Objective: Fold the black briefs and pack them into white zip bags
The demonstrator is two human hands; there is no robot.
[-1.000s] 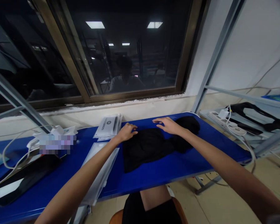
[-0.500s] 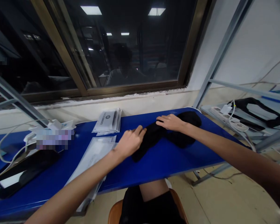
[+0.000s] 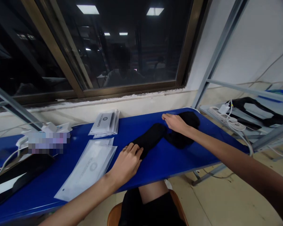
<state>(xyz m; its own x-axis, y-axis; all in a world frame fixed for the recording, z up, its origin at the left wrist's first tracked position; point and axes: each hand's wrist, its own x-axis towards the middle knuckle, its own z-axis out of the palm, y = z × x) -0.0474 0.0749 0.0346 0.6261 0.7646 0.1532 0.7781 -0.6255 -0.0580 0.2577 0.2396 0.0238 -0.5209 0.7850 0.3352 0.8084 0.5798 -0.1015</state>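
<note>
Black cloth (image 3: 153,136) lies mid-table, narrowed to a strip, so folding looks partly done; left hand (image 3: 128,161) has fingers curled over its near-left end, gripping or just pressing, can't tell. Right hand (image 3: 176,123), fingers drawn together on nothing visible, is over the bunched second black cloth (image 3: 181,141) at right; flat plastic bags (image 3: 89,171) at left lie untouched.
</note>
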